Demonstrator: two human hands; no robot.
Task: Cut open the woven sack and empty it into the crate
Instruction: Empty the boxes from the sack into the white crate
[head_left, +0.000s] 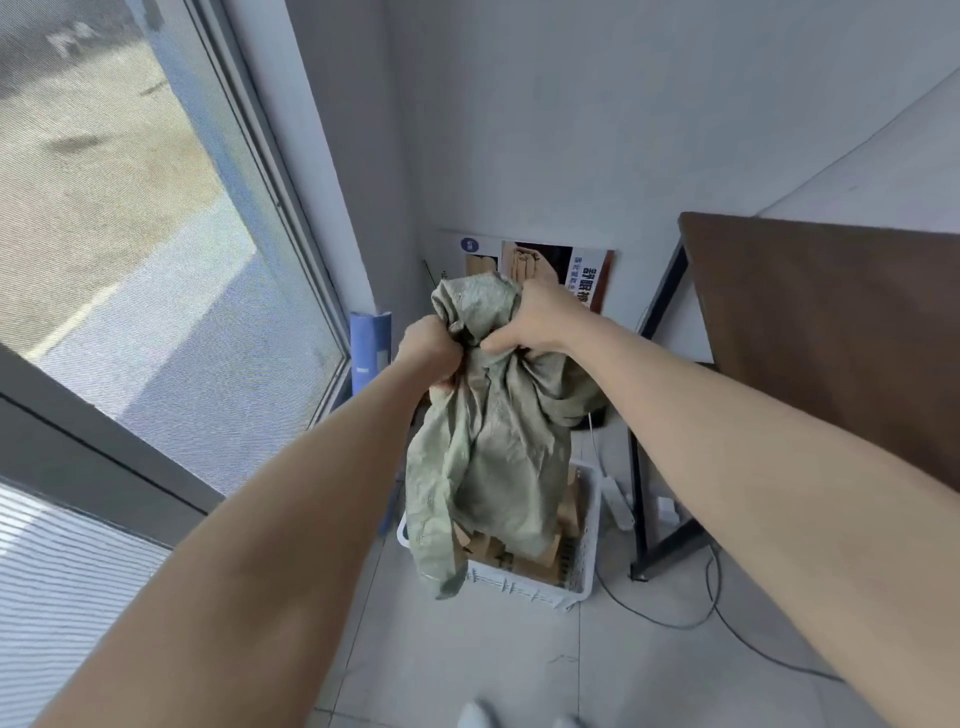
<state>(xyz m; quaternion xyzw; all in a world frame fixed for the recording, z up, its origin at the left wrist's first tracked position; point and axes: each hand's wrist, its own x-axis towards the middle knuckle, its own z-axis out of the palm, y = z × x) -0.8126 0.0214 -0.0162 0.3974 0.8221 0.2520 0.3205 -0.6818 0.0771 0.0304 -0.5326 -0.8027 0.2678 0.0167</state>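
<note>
A: How many hands are there?
B: Two, the left hand (428, 345) and the right hand (535, 322).
A: And sacks?
B: One woven sack (493, 441), and one white crate (582, 561).
A: How many brown pieces (540, 564) in the crate?
B: Several. The sack hides most of them, so I cannot give a number.
A: Anything else?
B: One desk (831, 338), one blue roll (368, 353), one printed board (545, 265), one power strip (615, 499) and two shoe tips (478, 717).

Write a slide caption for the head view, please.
The left hand and right hand grip the bunched green sack over the white crate.
</note>
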